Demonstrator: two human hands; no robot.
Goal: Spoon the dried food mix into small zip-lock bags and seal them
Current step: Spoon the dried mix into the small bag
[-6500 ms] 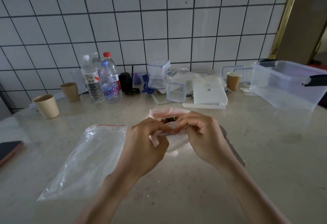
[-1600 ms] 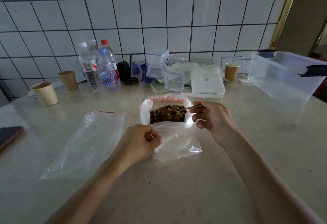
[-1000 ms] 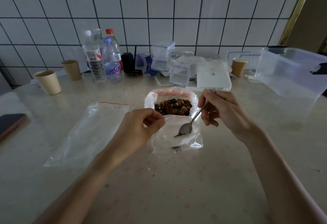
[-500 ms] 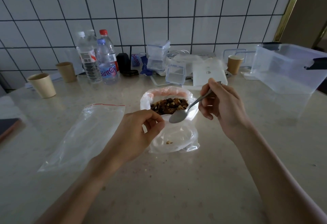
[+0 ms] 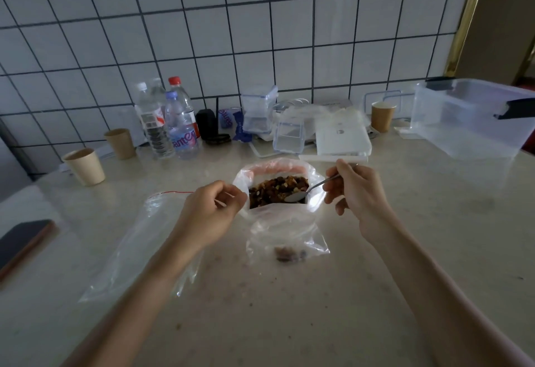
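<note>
On the pale worktop (image 5: 289, 323): right hand (image 5: 356, 193) gripping metal spoon (image 5: 307, 191), bowl dipped in brown dried mix (image 5: 275, 193); left hand (image 5: 208, 207) pinching small clear zip-lock bag (image 5: 285, 236) open just nearer.

Likely a home kitchen or pantry corner: white tiled wall (image 5: 260, 33) behind a stone-look table (image 5: 289, 308), with water bottles (image 5: 170, 123), paper cups (image 5: 84, 169) and clear food tubs (image 5: 469, 117) along that wall.

Single head-worn wide-angle view, looking forward and down from close above the hands (image 5: 283, 204); table (image 5: 289, 323) spreading beneath and beyond them, tiled wall (image 5: 231, 33) rising farther ahead.
</note>
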